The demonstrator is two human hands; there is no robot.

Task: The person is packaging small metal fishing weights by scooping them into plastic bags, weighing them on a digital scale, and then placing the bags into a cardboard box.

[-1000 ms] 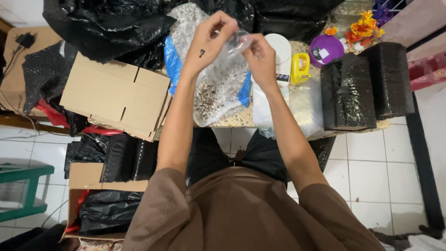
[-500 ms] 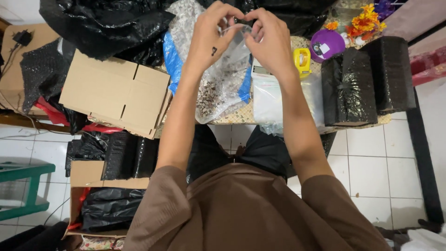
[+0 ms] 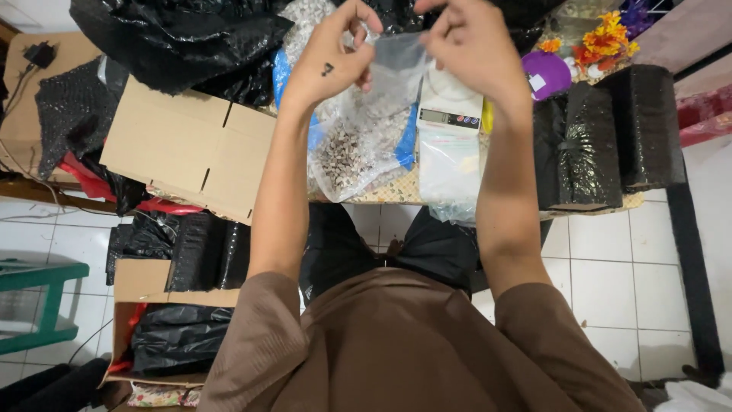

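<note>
My left hand [image 3: 329, 65] and my right hand [image 3: 473, 46] are raised over the table, both pinching a small clear plastic bag [image 3: 396, 65] stretched between them. Below them lies a large clear bag of small brown and white pieces [image 3: 351, 149] on the woven table mat [image 3: 389, 194]. A white digital scale [image 3: 448, 107] stands under my right hand, with a stack of clear flat bags [image 3: 446, 164] in front of it.
A flattened cardboard box [image 3: 191, 149] lies at the left, black plastic sheeting [image 3: 175, 38] behind it. Two black wrapped parcels [image 3: 602, 137] stand at the right, near a purple bowl [image 3: 550, 72] and orange flowers [image 3: 602, 38]. More black parcels [image 3: 198, 255] and a box [image 3: 149, 320] sit on the tiled floor.
Both hands have moved apart and slightly up, spreading the small clear bag wider between them. The scale's display now shows beneath my right hand.
</note>
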